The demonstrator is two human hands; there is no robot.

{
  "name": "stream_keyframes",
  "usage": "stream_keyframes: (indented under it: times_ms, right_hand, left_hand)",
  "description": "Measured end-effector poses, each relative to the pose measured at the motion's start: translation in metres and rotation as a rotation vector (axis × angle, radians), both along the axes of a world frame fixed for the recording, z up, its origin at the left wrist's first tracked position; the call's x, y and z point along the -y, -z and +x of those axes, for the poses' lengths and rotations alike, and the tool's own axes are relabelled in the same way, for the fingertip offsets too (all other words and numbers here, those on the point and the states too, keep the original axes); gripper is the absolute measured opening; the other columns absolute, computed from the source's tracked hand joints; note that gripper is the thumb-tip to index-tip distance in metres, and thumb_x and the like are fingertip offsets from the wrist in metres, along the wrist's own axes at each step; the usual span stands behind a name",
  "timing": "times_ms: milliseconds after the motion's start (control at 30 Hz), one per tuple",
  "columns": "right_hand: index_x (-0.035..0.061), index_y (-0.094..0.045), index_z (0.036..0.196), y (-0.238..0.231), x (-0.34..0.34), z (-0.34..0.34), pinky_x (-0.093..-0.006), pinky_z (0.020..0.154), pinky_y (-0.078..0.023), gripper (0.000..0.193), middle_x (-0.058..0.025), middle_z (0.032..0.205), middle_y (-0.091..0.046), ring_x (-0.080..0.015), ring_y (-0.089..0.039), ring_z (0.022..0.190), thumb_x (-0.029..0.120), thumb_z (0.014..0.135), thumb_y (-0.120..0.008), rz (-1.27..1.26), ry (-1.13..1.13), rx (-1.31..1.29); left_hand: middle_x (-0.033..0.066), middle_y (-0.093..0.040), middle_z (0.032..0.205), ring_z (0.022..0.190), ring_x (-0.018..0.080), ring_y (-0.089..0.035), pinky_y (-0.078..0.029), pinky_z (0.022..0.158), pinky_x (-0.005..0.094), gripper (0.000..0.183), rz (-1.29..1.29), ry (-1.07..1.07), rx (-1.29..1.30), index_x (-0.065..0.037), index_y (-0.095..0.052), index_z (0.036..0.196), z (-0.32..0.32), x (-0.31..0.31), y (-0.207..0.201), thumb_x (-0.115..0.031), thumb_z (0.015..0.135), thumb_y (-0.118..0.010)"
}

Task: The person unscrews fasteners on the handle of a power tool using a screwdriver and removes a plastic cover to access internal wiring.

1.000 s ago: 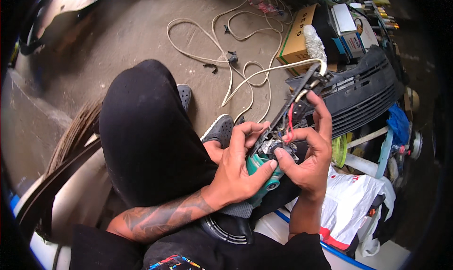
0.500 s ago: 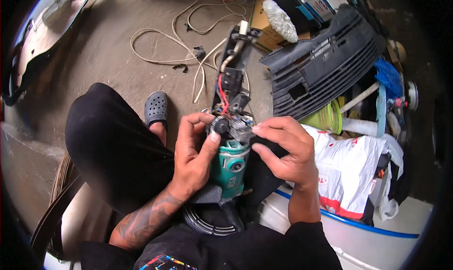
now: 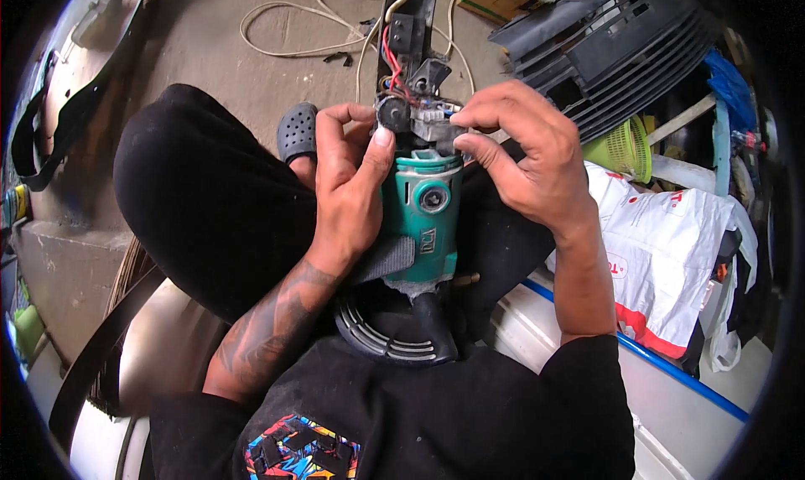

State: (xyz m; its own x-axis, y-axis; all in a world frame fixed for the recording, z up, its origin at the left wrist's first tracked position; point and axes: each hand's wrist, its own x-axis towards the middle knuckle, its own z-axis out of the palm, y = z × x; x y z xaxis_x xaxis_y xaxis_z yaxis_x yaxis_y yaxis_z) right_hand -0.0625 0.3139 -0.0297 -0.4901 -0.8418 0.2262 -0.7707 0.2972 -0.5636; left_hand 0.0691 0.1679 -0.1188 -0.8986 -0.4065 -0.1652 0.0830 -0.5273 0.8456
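An opened-up green angle grinder (image 3: 415, 258) lies lengthwise on my lap, its black disc guard (image 3: 381, 336) toward my belly. Beyond the green housing, the black rear handle shell (image 3: 404, 57) exposes red wires (image 3: 392, 59) and a pale cord. My left hand (image 3: 352, 174) is closed around the joint area, thumb tip against a round black part (image 3: 392, 114); its other fingers are partly hidden behind. From the other side, my right hand (image 3: 537, 149) pinches the edge of a grey, dusty inner piece (image 3: 432, 128) between thumb and fingers.
A black slatted plastic panel (image 3: 612, 57) leans at the upper right, near a yellow-green basket (image 3: 620, 151). White plastic bags (image 3: 654, 237) lie right of my right arm. Pale cable (image 3: 281, 52) loops over the floor ahead. My grey clog (image 3: 297, 131) stands left of the handle.
The view has shifted, so the grinder and both hands sit higher and look larger, with the handle's far end out of frame. Both hands stay at the same parts.
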Motion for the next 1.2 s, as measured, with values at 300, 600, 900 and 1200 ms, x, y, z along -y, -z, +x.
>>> stream_keyframes:
  times_ms: [300,600,900,1200]
  right_hand:
    - [0.001,-0.066,0.095,-0.024,0.011,0.013,-0.0359,0.072,-0.051,0.019,-0.0122,0.092,-0.064,-0.0296,-0.065,0.082,0.001,0.078,-0.075,0.132,-0.005,-0.085]
    - [0.001,-0.064,0.096,-0.023,0.016,0.007,-0.0435,0.073,-0.05,0.018,-0.0139,0.093,-0.061,-0.0364,-0.063,0.086,0.003,0.08,-0.072,0.206,-0.034,-0.048]
    - [0.004,-0.071,0.104,-0.003,0.002,0.011,-0.0331,0.076,-0.052,0.026,-0.0103,0.099,-0.065,-0.0251,-0.067,0.09,0.009,0.08,-0.08,-0.039,0.04,0.2]
    - [-0.0059,-0.043,0.143,0.042,0.0,0.037,-0.0311,0.102,-0.045,0.066,-0.0124,0.134,-0.057,-0.0173,-0.058,0.118,0.019,0.091,-0.074,-0.377,0.183,1.235]
  left_hand:
    - [0.0192,-0.054,0.139,0.128,0.0268,-0.054,-0.037,0.114,0.0402,0.058,0.464,0.055,-0.067,0.007,-0.043,0.143,-0.015,0.0,0.007,-0.037,0.11,-0.025]
    - [0.0132,-0.057,0.133,0.125,0.018,-0.053,-0.037,0.111,0.0329,0.051,0.392,0.149,-0.094,0.004,-0.042,0.143,-0.012,0.001,0.016,-0.034,0.109,-0.035]
    - [0.0104,-0.058,0.127,0.118,0.0154,-0.054,-0.039,0.104,0.0301,0.047,0.17,0.109,-0.013,0.004,-0.041,0.142,0.0,0.007,-0.011,-0.027,0.107,-0.042]
    - [0.0107,-0.055,0.132,0.12,0.0171,-0.054,-0.041,0.104,0.032,0.049,0.136,0.125,-0.01,0.003,-0.038,0.144,0.003,0.005,-0.009,-0.013,0.1,-0.054]
